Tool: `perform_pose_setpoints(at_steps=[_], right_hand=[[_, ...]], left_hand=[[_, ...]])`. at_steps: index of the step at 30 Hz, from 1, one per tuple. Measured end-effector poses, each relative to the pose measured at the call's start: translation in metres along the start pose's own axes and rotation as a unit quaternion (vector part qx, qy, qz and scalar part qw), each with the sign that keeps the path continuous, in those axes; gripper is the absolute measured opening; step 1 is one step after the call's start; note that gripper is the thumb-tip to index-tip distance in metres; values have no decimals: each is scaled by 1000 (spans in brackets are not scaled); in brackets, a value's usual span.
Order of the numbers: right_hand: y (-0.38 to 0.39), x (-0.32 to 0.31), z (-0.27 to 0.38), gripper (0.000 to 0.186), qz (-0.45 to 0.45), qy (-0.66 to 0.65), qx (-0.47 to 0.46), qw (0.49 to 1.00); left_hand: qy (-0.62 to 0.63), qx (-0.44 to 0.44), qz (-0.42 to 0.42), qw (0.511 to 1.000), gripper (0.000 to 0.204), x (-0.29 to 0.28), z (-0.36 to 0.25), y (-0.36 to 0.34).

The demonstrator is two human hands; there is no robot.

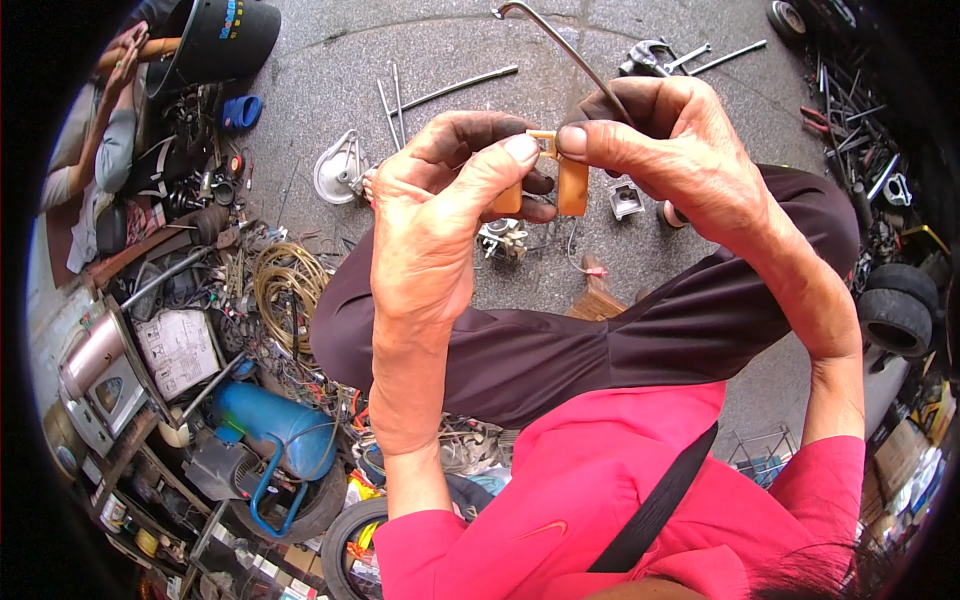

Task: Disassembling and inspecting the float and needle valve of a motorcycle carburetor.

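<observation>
Both hands are raised in front of my chest, closed around a small amber plastic part with two lobes joined by a narrow bridge, which looks like a carburettor float (573,188). My left hand (425,215) pinches its left side between thumb and fingers, partly hiding that lobe. The thumb of my right hand (690,160) presses on the bridge. A bent metal rod (560,42) with a hooked end sticks out from between my right fingers. Below them, on the ground, lies a small metal carburettor (503,240), partly covered by my hand and leg.
A square metal part (627,200) and a silver round cover (338,168) lie on the ground. Metal rods (455,88) and a lever-like part (650,58) are farther off. Coiled tubing (283,285) and a blue compressor (275,430) stand left. Another person's hand (125,55) shows beside a black bucket (225,45).
</observation>
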State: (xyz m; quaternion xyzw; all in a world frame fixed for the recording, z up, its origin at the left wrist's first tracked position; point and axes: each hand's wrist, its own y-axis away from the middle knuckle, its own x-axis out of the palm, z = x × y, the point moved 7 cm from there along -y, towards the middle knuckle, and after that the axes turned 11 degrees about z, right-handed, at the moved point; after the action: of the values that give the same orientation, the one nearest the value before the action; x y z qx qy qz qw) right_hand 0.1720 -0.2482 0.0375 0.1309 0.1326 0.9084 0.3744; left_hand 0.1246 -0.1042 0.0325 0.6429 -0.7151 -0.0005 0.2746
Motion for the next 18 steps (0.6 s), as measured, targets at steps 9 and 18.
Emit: perform_pose_setpoints(at_steps=[9, 18], right_hand=[[5, -1, 9, 26, -32, 39, 17, 999], [-2, 17, -6, 33, 47, -85, -7, 995]], left_hand=[[82, 34, -25, 996, 16, -9, -5, 0], [44, 50, -23, 998, 18, -5, -8, 1]])
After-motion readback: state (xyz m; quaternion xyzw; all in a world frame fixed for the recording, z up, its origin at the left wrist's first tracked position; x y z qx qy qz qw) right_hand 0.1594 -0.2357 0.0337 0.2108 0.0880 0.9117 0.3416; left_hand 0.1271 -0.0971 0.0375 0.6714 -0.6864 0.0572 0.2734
